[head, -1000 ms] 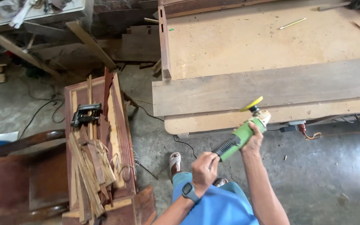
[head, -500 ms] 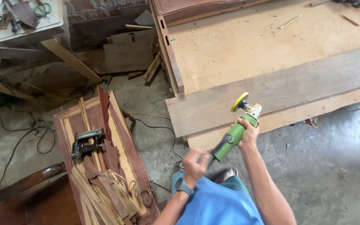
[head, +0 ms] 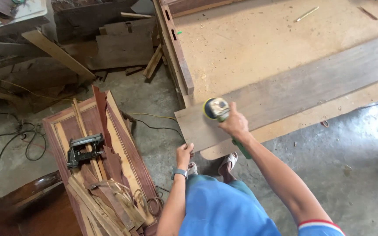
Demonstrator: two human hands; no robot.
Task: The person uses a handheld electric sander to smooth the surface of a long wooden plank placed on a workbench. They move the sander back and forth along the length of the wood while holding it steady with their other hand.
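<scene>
My right hand (head: 234,123) grips a green angle sander (head: 217,110) whose yellow disc lies face down on the near left end of a long grey-brown plank (head: 311,85). The plank lies across a dusty workbench (head: 250,39). My left hand (head: 184,154), with a watch at the wrist, rests its fingers on the plank's near left corner. The sander's green handle pokes out below my right hand.
A reddish wooden panel (head: 125,148) lies on the floor at left, carrying a black nail gun (head: 83,150) and a pile of wood strips (head: 106,199). Cables (head: 27,140) trail over the concrete floor. Scrap boards (head: 123,48) lean at the back. My sandalled feet stand by the bench.
My right hand has swung the sander over and down onto the plank's end. My left hand has left the sander's handle and moved to the plank's corner.
</scene>
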